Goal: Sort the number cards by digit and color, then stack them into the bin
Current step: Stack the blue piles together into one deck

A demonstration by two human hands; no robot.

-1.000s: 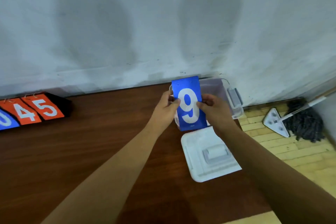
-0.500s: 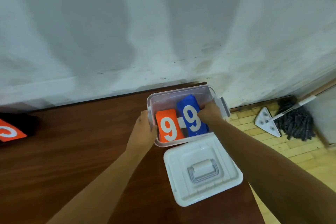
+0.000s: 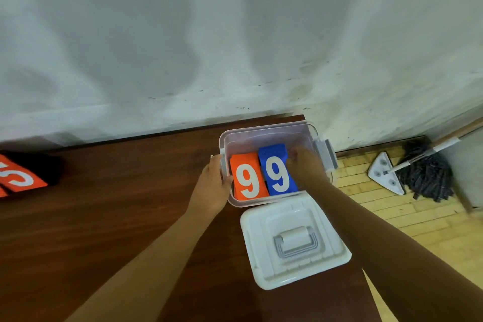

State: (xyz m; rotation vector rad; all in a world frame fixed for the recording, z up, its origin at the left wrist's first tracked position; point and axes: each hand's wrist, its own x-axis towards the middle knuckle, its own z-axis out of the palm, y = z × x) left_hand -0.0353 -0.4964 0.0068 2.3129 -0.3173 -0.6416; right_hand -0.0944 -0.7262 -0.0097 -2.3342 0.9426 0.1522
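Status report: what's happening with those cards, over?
Left hand grips the bin at its left wall. Right hand inside, at blue 9 beside orange 9; grip unclear. Lid off, lying in front.

Translucent plastic bin (image 3: pixel 264 136), glossy white plastic lid (image 3: pixel 261 256), smooth dark wood table (image 3: pixel 117 217).

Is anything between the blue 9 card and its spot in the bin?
Nothing visible. The lid lies on the table in front of the bin. The blue 9 card is already inside, beside the orange 9 card, right hand at its right edge; left hand grips the bin's left rim.
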